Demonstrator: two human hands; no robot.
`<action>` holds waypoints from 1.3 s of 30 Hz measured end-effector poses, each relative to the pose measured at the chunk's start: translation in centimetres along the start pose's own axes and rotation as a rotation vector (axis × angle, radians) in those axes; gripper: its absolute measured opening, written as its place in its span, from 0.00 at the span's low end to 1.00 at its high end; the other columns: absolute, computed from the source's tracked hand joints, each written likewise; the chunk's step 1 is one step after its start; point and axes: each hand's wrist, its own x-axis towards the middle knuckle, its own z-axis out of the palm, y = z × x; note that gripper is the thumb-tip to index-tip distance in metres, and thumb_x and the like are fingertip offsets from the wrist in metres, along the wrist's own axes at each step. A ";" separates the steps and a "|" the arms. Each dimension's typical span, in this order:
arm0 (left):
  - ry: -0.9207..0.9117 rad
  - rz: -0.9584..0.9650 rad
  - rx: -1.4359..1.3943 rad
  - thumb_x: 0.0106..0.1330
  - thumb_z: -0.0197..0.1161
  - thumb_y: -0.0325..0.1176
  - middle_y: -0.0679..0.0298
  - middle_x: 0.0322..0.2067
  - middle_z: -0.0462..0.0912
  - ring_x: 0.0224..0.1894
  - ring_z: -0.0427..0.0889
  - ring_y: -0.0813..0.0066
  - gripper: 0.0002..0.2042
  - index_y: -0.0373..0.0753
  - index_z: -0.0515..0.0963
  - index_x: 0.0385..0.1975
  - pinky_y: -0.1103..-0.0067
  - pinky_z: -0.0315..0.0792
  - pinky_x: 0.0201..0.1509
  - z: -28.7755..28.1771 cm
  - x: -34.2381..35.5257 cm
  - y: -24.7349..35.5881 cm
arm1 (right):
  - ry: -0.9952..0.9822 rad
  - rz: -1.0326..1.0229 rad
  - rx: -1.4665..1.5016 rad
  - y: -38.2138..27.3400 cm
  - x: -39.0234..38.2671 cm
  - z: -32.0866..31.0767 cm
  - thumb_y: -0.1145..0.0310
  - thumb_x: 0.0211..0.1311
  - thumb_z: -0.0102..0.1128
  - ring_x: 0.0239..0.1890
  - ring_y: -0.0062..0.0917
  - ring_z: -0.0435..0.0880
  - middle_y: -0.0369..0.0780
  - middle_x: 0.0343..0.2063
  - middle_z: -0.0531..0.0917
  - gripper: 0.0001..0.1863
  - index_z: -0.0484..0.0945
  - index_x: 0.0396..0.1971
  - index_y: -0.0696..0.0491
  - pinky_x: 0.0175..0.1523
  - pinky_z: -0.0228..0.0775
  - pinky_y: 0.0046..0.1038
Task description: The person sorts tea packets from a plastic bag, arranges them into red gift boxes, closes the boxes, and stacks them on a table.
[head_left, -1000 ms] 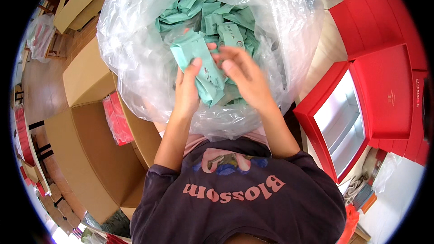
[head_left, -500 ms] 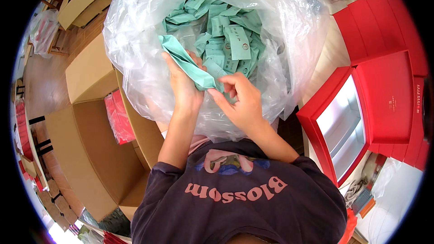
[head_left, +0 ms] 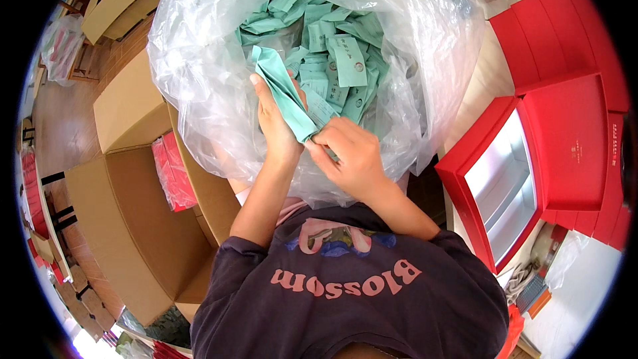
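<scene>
At the frame's upper centre, green packet [head_left: 282, 95]: over plastic bag [head_left: 435, 60], long axis slanting upper left to lower right.
Left hand [head_left: 275, 123]: clasped along its side.
Right hand [head_left: 350, 156]: pinching its lower end.

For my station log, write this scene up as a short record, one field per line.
left hand: holds a green packet, tilted
right hand: pinches the packet's near end
translucent plastic bag: open, with loose green packets inside
person's left: open cardboard box with a plastic-wrapped red item
person's right: open red box, pale inside, beside stacked red boxes
</scene>
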 end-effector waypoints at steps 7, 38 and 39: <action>-0.187 -0.270 0.208 0.71 0.37 0.60 0.70 0.23 0.72 0.22 0.69 0.83 0.29 0.37 0.74 0.38 0.85 0.63 0.23 -0.9 -0.8 0.3 | 0.086 0.149 0.134 0.0 3.5 -2.5 0.68 0.53 0.66 0.33 0.32 0.80 0.40 0.36 0.80 0.17 0.76 0.42 0.57 0.36 0.71 0.28; -0.152 -0.359 -0.056 0.65 0.55 0.42 0.61 0.37 0.76 0.37 0.77 0.70 0.19 0.35 0.70 0.48 0.72 0.73 0.46 -3.4 -1.0 0.1 | 0.005 0.336 -0.656 10.9 3.5 1.7 0.73 0.57 0.56 0.40 0.41 0.79 0.52 0.40 0.78 0.22 0.70 0.53 0.61 0.44 0.70 0.37; -0.127 -0.364 -0.020 0.64 0.57 0.42 0.60 0.38 0.76 0.37 0.77 0.71 0.19 0.36 0.69 0.48 0.73 0.73 0.43 -3.4 -1.0 0.0 | -0.014 0.440 -0.610 10.2 3.3 1.5 0.73 0.57 0.56 0.38 0.41 0.80 0.53 0.39 0.79 0.22 0.71 0.53 0.61 0.43 0.71 0.37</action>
